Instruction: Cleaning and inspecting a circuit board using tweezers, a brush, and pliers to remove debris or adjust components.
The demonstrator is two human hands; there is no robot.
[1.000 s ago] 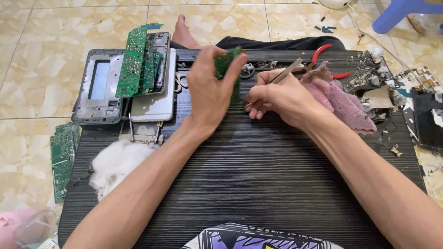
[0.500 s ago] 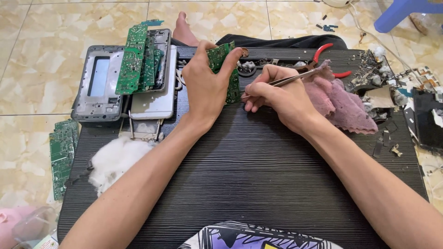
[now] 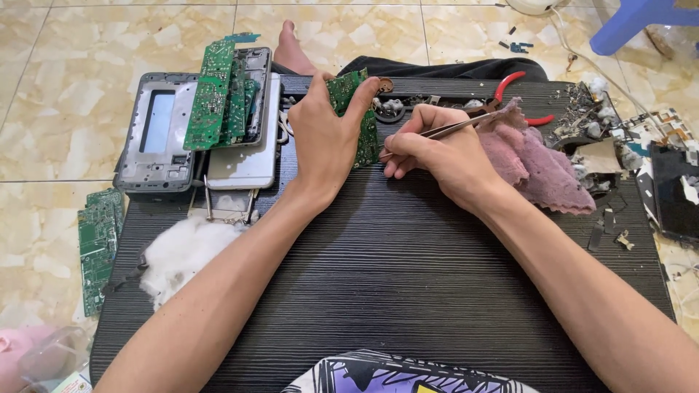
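My left hand [image 3: 324, 142] grips a green circuit board [image 3: 358, 113], held upright on edge over the black ridged table [image 3: 408, 269]. My right hand [image 3: 444, 156] pinches a pair of metal tweezers [image 3: 455, 128] whose tips point left at the board's right edge. Both hands rest near the table's far middle. A pink cloth [image 3: 535, 164] lies just right of my right hand.
Grey device casings [image 3: 156, 135] with green boards [image 3: 211, 94] stacked on them sit at far left. White cotton wad [image 3: 182, 251] lies front left. Red-handled pliers [image 3: 513, 91], scrap parts [image 3: 582, 120] and a dark panel [image 3: 673, 193] crowd the right. Another board [image 3: 98, 244] lies on the floor.
Both hands have shifted slightly down and toward me with the board; the tweezers have levelled out and their tips have come closer to the board's edge.
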